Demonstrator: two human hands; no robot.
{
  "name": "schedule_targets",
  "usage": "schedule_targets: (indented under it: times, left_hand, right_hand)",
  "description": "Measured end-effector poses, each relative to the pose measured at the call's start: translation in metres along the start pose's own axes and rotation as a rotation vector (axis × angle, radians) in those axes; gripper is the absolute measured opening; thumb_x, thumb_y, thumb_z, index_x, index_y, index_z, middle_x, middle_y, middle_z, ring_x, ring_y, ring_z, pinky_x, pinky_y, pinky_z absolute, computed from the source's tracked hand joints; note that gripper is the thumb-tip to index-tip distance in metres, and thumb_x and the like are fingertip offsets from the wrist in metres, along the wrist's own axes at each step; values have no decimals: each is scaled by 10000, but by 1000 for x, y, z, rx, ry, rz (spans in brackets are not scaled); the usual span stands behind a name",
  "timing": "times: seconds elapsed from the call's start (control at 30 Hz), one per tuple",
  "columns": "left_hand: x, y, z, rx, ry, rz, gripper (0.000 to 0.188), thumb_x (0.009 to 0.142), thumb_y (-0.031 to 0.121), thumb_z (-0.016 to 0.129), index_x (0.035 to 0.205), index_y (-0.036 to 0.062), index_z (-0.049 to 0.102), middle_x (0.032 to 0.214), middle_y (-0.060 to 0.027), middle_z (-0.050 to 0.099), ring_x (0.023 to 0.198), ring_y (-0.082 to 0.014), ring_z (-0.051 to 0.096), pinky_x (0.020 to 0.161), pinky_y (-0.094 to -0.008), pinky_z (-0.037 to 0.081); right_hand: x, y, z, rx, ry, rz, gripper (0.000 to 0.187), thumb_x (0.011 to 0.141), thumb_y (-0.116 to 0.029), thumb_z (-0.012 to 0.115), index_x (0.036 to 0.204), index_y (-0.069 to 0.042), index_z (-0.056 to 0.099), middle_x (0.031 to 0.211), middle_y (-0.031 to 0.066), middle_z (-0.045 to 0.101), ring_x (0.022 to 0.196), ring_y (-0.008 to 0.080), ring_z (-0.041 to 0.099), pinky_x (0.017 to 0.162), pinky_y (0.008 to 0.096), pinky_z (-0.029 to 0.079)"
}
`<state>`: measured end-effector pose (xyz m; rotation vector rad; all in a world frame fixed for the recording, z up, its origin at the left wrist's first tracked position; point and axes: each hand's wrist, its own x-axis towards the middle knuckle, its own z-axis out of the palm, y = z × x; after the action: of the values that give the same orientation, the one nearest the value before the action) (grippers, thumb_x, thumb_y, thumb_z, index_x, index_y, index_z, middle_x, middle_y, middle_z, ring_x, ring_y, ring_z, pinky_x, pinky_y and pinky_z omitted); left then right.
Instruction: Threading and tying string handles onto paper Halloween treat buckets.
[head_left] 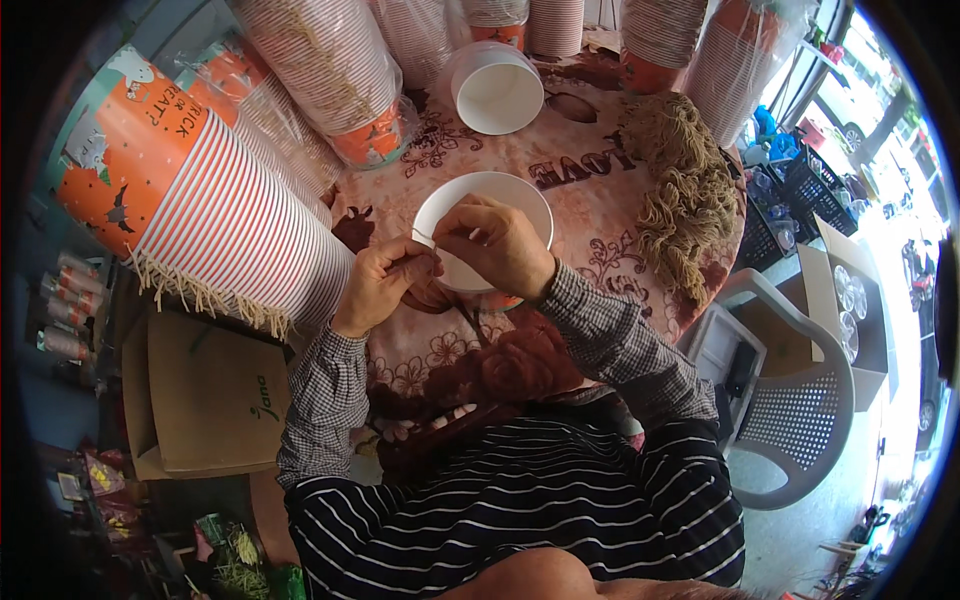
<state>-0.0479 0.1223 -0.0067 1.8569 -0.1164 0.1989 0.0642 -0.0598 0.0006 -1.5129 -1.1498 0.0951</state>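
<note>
A white-lined paper bucket (532,200) with an orange outside stands in front of me on the table, its mouth facing up. At the left part of its rim my two hands meet, fingertips close together. My left hand (382,282) is closed in a pinch just outside the rim. Over the bucket's mouth my right hand (500,246) is bent, thumb and fingers pinched together. Whatever small thing lies between the fingertips is too small to make out. Farther back sits another white-lined bucket (500,98). A tangled bundle of beige twine (690,195) lies to the right.
A tall nested stack of orange printed buckets (235,205) leans at the left, with twine ends hanging. Plastic-wrapped stacks (320,75) line the back. The table has a patterned reddish cloth (590,215). A cardboard box (215,400) is lower left; a grey plastic chair (800,410) stands right.
</note>
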Motion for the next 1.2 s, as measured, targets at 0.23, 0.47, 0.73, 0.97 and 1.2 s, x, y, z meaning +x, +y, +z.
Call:
schedule_targets:
  times: [0.23,0.47,0.73,0.97,1.2]
  left_hand:
    - [-4,6,0,68,-29,35,143,894,26,614,1021,-34,640,872,-65,695,778,-93,657,678,-216,540]
    - [-6,12,5,152,-72,37,163,863,0,617,1023,-24,633,967,-58,633,820,-114,636,702,-225,527]
    - [-7,12,9,283,-55,105,156,874,87,644,982,-26,630,961,-62,622,777,-110,627,673,-218,516]
    - [-13,7,16,210,158,78,129,871,82,645,958,-11,623,827,-42,627,741,-76,604,608,-215,484]
    - [-18,5,18,573,320,360,167,807,10,663,961,-8,602,910,-95,616,807,-194,630,665,-284,502]
  right_hand:
    - [-4,-3,5,16,116,-41,83,848,-66,660,927,-39,657,910,45,617,791,152,623,685,266,503]
    - [-3,2,4,-9,79,-29,79,853,-59,654,927,-34,653,916,48,616,790,145,622,681,264,502]
    - [-1,3,2,-32,55,-45,93,835,-58,642,922,-24,642,891,83,637,758,200,643,653,297,513]
    - [0,13,6,-337,-177,167,110,811,-67,613,899,-3,624,782,135,658,686,253,647,639,325,507]
    - [15,11,10,263,-345,421,137,868,-99,610,932,22,613,796,72,667,689,106,633,558,226,504]
